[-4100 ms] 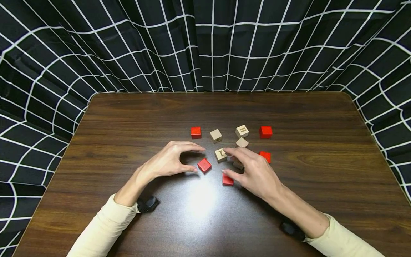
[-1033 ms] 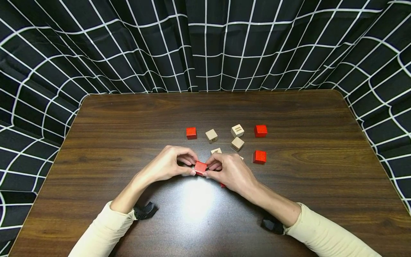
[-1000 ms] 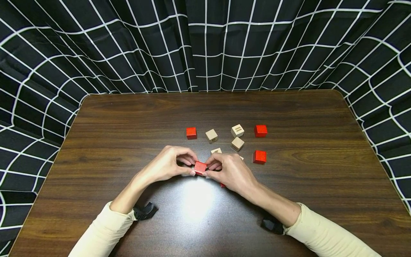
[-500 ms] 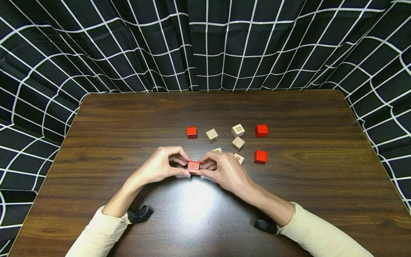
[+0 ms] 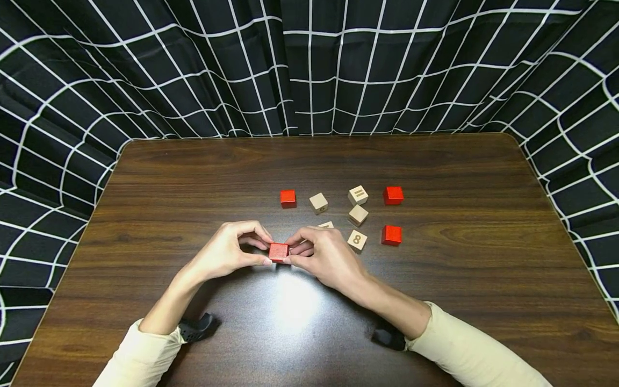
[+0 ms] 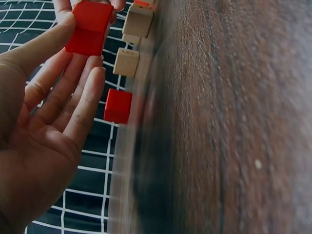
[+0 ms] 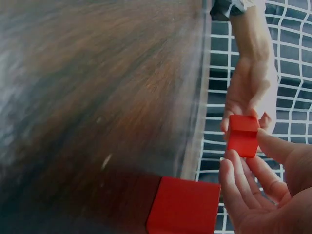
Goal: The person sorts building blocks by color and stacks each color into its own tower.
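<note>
In the head view a red cube [image 5: 279,252] is pinched between my two hands, a little left of the table's middle. My left hand [image 5: 232,250] grips its left side with thumb and fingers. From the right, my right hand [image 5: 326,255] pinches the same cube. The left wrist view shows this red cube [image 6: 90,29] between thumb and fingertips. In the right wrist view the cube [image 7: 243,136] sits between both hands' fingers. Just behind the right hand, a wooden cube [image 5: 326,224] is partly covered by it.
Wooden cubes lie behind and right of the hands, one marked 8 [image 5: 357,241], one with bars [image 5: 358,195]. Red cubes stand at back left [image 5: 288,199] and to the right [image 5: 391,235]. Another red cube [image 7: 185,207] is close to the right wrist camera. Gridded curtains [image 5: 314,70] surround the table.
The hands, first apart and open around the red cube, have closed on it from both sides. Together they have moved it left, and the cube marked 8 has come into view.
</note>
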### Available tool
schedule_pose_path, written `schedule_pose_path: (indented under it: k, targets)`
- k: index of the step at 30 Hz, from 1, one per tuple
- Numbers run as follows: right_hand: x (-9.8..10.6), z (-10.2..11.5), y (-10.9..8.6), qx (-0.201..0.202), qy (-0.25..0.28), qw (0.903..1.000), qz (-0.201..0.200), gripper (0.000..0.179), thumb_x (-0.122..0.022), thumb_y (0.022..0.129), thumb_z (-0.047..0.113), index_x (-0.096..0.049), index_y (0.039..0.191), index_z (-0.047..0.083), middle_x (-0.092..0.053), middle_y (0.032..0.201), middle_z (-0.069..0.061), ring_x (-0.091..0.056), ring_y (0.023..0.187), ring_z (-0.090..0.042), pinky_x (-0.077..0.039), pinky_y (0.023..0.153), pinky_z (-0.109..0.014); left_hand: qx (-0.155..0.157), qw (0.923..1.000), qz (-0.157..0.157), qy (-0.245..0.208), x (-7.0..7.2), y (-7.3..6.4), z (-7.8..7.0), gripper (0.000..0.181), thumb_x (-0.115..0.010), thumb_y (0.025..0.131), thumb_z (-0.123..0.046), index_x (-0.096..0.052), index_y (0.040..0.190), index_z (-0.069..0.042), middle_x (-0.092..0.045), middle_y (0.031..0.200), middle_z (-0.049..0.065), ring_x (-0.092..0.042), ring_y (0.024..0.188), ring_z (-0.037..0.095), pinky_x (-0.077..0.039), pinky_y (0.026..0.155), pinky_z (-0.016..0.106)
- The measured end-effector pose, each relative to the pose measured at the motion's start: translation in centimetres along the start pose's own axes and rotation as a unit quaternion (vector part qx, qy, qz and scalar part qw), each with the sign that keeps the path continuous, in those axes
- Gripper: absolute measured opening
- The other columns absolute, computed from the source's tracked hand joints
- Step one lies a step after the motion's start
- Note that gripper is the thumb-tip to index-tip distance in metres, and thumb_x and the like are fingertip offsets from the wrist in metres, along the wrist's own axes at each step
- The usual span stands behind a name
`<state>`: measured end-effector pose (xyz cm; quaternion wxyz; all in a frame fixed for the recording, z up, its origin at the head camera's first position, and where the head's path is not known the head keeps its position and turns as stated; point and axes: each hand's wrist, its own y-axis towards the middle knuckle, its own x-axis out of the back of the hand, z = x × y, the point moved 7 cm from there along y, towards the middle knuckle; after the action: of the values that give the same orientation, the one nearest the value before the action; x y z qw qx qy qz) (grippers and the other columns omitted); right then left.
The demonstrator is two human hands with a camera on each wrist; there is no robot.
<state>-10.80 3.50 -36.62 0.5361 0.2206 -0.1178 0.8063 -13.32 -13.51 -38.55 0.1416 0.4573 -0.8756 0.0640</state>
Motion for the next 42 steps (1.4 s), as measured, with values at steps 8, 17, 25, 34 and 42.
schedule_pose_path:
  k: [8, 17, 25, 34, 42]
  targets:
    - [-1.1, 0.5, 0.4, -0.005, -0.01, 0.9999, 0.009, 0.022, -0.085, 0.078, 0.011, -0.073, 0.097, 0.011, -0.074, 0.094, -0.002, -0.072, 0.08, -0.007, -0.057, 0.067, -0.016, -0.001, 0.9999, 0.004, -0.012, 0.7, -1.1, 0.5, 0.031, -0.087, 0.072, -0.001, -0.069, 0.095, -0.008, -0.069, 0.1, 0.008, -0.072, 0.09, 0.022, -0.061, 0.08, 0.04]
    - [-2.4, 0.0, 0.7, -0.026, 0.014, 0.9993, 0.022, 0.023, -0.085, 0.077, 0.008, -0.072, 0.096, 0.009, -0.075, 0.093, -0.005, -0.072, 0.08, -0.01, -0.057, 0.066, -0.015, 0.004, 0.9997, 0.011, -0.023, 0.9, -1.6, 1.4, 0.03, -0.086, 0.073, 0.002, -0.067, 0.096, -0.005, -0.067, 0.1, 0.011, -0.071, 0.091, 0.022, -0.06, 0.084, 0.035]
    - [-2.9, -0.3, 1.0, -0.05, 0.011, 0.9984, 0.025, 0.024, -0.087, 0.076, 0.012, -0.072, 0.096, 0.012, -0.075, 0.093, -0.002, -0.072, 0.081, -0.008, -0.057, 0.07, -0.017, 0.005, 0.9991, 0.017, -0.039, 1.0, -1.9, 1.8, 0.03, -0.084, 0.074, 0.004, -0.066, 0.096, -0.003, -0.066, 0.103, 0.014, -0.071, 0.091, 0.022, -0.06, 0.084, 0.036]
    - [-3.9, -0.4, 1.7, -0.063, 0.013, 0.9975, 0.03, 0.024, -0.087, 0.076, 0.012, -0.073, 0.096, 0.01, -0.076, 0.089, -0.003, -0.072, 0.08, -0.008, -0.057, 0.067, -0.015, 0.049, 0.9983, 0.003, -0.031, 1.6, -2.6, 2.6, 0.031, -0.085, 0.074, 0.001, -0.066, 0.098, -0.004, -0.068, 0.1, 0.012, -0.072, 0.091, 0.022, -0.061, 0.078, 0.032]
    - [-4.5, -1.1, 1.8, -0.102, 0.04, 0.9927, 0.049, 0.023, -0.086, 0.077, 0.012, -0.072, 0.095, 0.013, -0.075, 0.085, 0.0, -0.07, 0.076, -0.004, -0.057, 0.065, -0.018, 0.059, 0.9975, 0.007, -0.038, 1.7, -2.8, 3.2, 0.03, -0.082, 0.076, 0.005, -0.064, 0.099, 0.0, -0.067, 0.1, 0.014, -0.072, 0.091, 0.022, -0.061, 0.078, 0.029]
